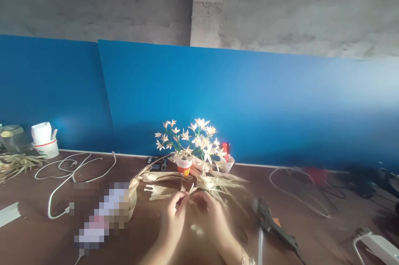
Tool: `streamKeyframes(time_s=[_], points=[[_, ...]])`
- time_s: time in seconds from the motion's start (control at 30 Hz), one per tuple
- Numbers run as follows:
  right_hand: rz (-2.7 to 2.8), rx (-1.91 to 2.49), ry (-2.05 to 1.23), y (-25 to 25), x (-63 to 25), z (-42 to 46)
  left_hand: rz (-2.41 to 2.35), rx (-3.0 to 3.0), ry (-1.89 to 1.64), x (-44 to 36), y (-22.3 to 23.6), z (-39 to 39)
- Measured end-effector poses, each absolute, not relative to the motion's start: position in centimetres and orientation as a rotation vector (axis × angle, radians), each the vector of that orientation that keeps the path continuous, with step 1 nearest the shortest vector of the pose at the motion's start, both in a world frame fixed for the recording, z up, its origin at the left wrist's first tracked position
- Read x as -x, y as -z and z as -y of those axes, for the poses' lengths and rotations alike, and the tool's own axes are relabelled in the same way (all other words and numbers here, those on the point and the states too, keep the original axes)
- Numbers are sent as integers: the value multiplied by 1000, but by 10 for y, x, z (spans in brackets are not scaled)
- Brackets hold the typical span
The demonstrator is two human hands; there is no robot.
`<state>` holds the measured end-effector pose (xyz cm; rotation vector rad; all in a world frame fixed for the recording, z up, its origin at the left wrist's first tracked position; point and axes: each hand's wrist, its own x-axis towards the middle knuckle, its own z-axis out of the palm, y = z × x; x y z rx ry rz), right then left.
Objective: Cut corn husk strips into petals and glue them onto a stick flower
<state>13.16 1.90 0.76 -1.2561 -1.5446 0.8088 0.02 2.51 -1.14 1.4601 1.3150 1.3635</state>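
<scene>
Nearest, a small, blurred white scrap (197, 229) is seen on the tabletop (141, 242) at about 6 o'clock from the fingertips, between the forearms; it is best kept clear of the wrists. Just beyond, a slender pale husk piece (191, 189) is met by the fingertips. By the left hand (177, 204) it seems to be pinched, thumb and forefinger nearly closed; the right hand (209, 206) is loosely curled beside it, and whether anything is gripped there cannot be told. A light pinch is advised, since dry husk may be split by pressure, and the piece is best turned by fingertips alone, with wrists kept steady. At about 4 o'clock a glue gun (274, 225) is laid, to be avoided by the right forearm. Farther off, dried husks (162, 191) are spread at 10 to 11 o'clock, and at 12 o'clock pale flowers (204, 142) are seen above a paper cup (183, 168), by which petal shape could be judged
</scene>
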Motion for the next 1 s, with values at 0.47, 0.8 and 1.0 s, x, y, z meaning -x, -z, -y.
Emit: streamKeyframes(time_s=[0.47, 0.8, 1.0], points=[[1203, 1218, -956, -13, -132, -18, -1230, -1339, -1381, -10, 14, -23], [1562, 1203, -502, -10, -139, -16, -1135, -1132, -1334, -17, -3, -19], [1587, 1222, -519, -7, -139, -18, -1184, -1203, -1328, -16, -11, -13]])
